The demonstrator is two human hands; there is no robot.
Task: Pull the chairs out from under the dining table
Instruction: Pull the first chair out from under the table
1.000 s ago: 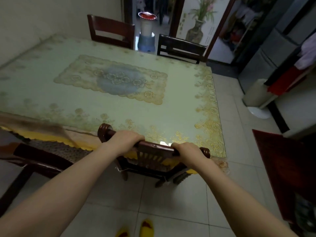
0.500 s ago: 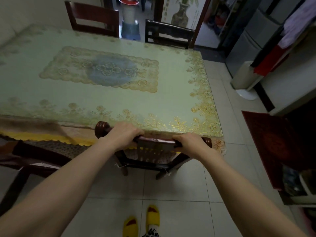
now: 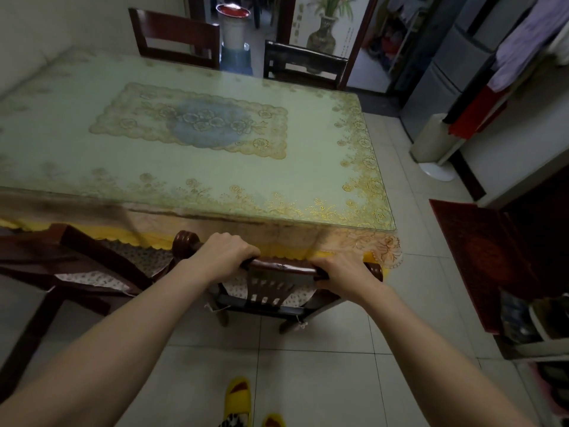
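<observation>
A dark wooden chair [image 3: 277,269] stands at the near edge of the dining table [image 3: 215,186], its seat partly under the hanging cloth. My left hand [image 3: 223,255] and my right hand [image 3: 345,274] both grip its top rail, one near each end. To the left a second wooden chair [image 3: 92,260] with a patterned cushion stands out from the table. Two more chairs, one reddish [image 3: 175,38] and one dark [image 3: 303,67], are pushed in at the far side.
A red mat [image 3: 480,251] lies on the tiled floor to the right, with a low shelf of shoes [image 3: 532,328] beside it. A white fan base [image 3: 437,171] and a grey fridge [image 3: 446,69] stand far right. My yellow slippers [image 3: 237,399] are below the chair.
The chair has come a little out from under the table toward me, showing more of its cushioned seat. Both hands keep the same grip on the rail.
</observation>
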